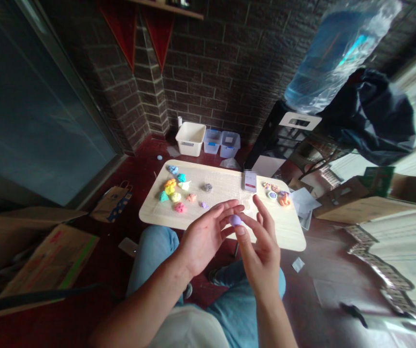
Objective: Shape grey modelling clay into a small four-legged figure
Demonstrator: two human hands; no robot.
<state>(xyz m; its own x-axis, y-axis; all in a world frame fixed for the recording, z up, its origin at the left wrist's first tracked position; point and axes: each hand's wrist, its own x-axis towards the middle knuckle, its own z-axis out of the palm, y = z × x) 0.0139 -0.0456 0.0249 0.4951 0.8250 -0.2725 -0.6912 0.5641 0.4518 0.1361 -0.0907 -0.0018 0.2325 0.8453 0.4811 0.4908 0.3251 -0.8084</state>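
A small purple ball of clay [235, 220] sits between the fingertips of both hands, above the near edge of a low light-wood table [287, 232]. My left hand [208, 232] cups it from the left with fingers curled. My right hand [260, 241] pinches it from the right with thumb and fingers. On the table lie several coloured clay lumps [174, 189] at the left, a grey lump [208, 187] near the middle, a phone [250, 181] at the far edge, and small clay figures [279, 196] at the right.
White and clear plastic bins [191, 138] stand by the brick wall behind the table. A paper bag [113, 203] and cardboard boxes [48, 256] lie at the left. Papers [304, 203], a black rack and a large water bottle [334, 53] are at the right. My knees in jeans are below.
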